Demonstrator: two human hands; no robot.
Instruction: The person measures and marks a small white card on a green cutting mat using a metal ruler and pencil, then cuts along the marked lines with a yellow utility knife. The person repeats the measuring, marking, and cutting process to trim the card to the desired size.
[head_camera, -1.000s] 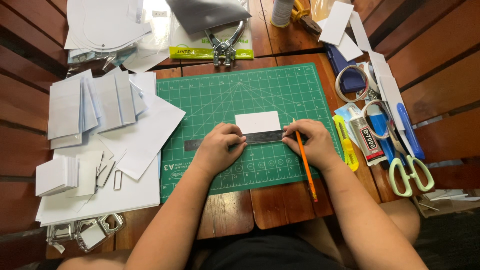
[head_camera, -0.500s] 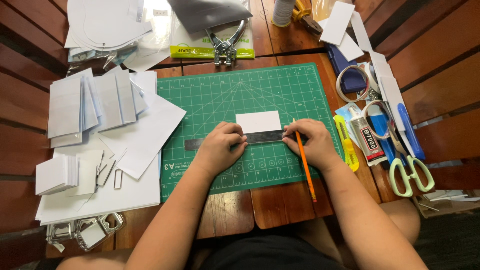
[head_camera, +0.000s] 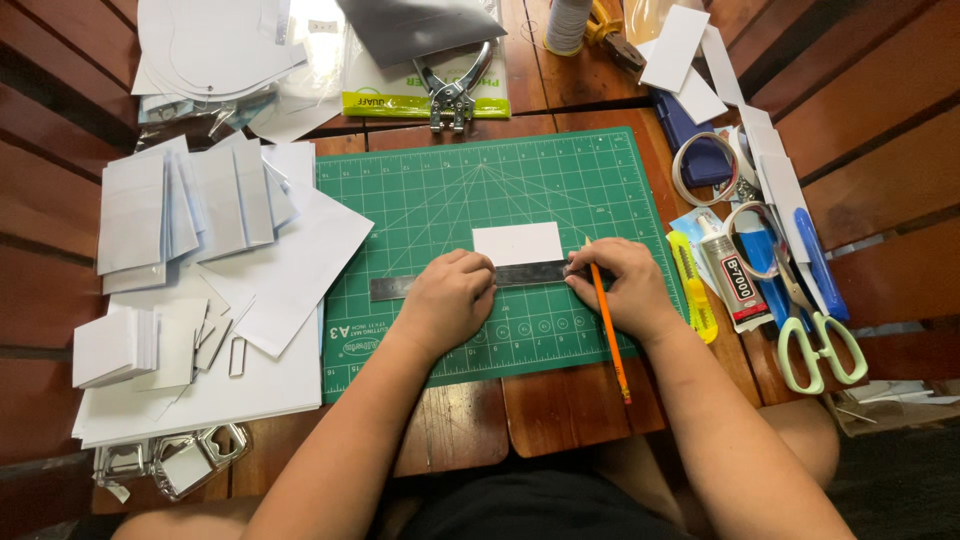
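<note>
Head view: one metal ruler (head_camera: 520, 277) pinned across one white card (head_camera: 517, 243) on the green cutting mat (head_camera: 420, 195).
Left hand (head_camera: 447, 298) presses its bunched fingers flat on the ruler; right hand (head_camera: 618, 285) pinches one orange pencil (head_camera: 608, 330) at the ruler's end. Best to press firmly so the ruler can't slip. One pair of scissors (head_camera: 815, 340) lies right.

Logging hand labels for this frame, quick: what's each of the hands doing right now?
Left hand: pressed flat on the metal ruler, gripping nothing.
Right hand: closed on an orange pencil, tip at the ruler's edge.
</note>
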